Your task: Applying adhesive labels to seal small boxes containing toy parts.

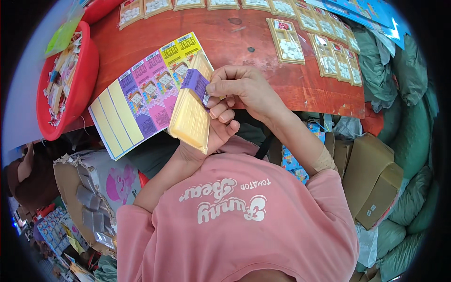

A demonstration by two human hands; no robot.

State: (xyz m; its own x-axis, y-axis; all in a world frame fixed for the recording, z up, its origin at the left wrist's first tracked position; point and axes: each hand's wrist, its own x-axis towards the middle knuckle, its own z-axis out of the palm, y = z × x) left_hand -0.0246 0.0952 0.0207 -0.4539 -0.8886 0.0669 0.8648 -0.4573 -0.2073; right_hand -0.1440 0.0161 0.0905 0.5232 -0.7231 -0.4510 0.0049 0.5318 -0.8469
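Observation:
My left hand point(217, 132) holds a flat cream-yellow plastic case point(189, 123), tilted, with its ridged side up. Across the case's middle lies a purple printed sticker point(196, 83). The fingers of my right hand point(242, 89) pinch the sticker's right end at the case's edge. Partly behind the case is a sheet of stickers point(123, 120) with purple, pink and yellow rows. Bare yellow backing strips show at the sheet's left end, which sticks out past the table edge.
Several clear-topped cases of white pieces point(287, 42) line the far and right parts of the red table point(225, 35). A red basin point(70, 94) of scraps stands at the left. Cardboard boxes point(369, 171) and green sacks point(413, 136) crowd the right; an open carton point(70, 183) is lower left.

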